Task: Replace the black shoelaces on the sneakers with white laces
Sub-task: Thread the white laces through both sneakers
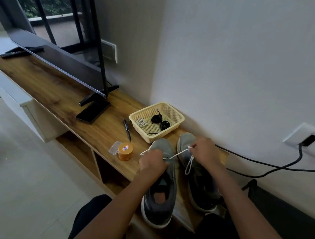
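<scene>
Forearms filled the bottom of the frame, leading up to lower ctr, where both hands were over the pair of sneakers. L hand (153, 160) sat on the tongue area of the frame-left sneaker (159, 206), fingers curled, pinching the white lace (178, 153). A short tail of lace stuck out to its left. R hand (205, 153), just right & a bit higher, pinched the same lace over the toe end of the frame-right sneaker (200, 185), w/ a slack loop hanging below it. Lace ran taut btwn the two hands. Which eyelet it passed thru: can't tell, L hand covered it.

Both sneakers stood side by side on the wooden shelf (97, 133), toes pointing up-frame; neither showed any dark lacing. The black laces (156, 118) lay coiled in the cream basket (142, 132) just above the toes, alongside a 2nd white lace (141, 122) bundled at the basket's left side.

Handling, as a judgement: lace = light, soft, limp. It won't push, only pull, so best held right at the stiff tip for threading, then further back to draw slack thru. Prob. slides easily in eyelets but twists. Sneakers look light w/ flexible uppers and would likely shift under a hard tug, so steadying the tongue w/ one hand makes sense.

Elsewhere: orange jar (125, 151) & small clear box (114, 148) left of the hands, black marker (127, 129) above those, phone (93, 111) & TV (62, 62) toward upper left, black cable (283, 166) at frame right.
</scene>
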Demonstrator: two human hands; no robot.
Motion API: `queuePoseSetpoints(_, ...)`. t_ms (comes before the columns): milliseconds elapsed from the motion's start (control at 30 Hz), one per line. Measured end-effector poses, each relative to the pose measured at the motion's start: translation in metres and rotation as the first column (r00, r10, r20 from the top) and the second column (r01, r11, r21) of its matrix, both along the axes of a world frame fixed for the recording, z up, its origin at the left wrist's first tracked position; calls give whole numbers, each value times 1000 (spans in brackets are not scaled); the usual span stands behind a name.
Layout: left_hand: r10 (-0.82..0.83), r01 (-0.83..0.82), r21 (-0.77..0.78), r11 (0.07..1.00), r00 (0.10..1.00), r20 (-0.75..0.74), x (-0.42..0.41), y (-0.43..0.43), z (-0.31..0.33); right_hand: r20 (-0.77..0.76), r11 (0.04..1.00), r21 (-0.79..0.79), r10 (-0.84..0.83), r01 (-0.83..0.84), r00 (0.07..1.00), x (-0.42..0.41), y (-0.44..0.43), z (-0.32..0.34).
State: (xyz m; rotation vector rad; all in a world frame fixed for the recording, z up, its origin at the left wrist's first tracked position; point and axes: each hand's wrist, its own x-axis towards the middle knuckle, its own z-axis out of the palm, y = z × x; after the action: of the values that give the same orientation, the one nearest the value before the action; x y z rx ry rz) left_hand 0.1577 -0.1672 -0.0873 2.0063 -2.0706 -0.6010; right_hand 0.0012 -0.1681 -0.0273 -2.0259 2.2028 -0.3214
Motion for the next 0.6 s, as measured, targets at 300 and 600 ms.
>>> queuePoseSetpoints(300,129,-135,-107,985,990,-65,82,37,96,547,989,-146,70,13,834,-4,43,70)
queuePoseSetpoints(600,98,-89,-260,961,995,22,112,70,182,906,959,-282,254,37,339,7,97,139)
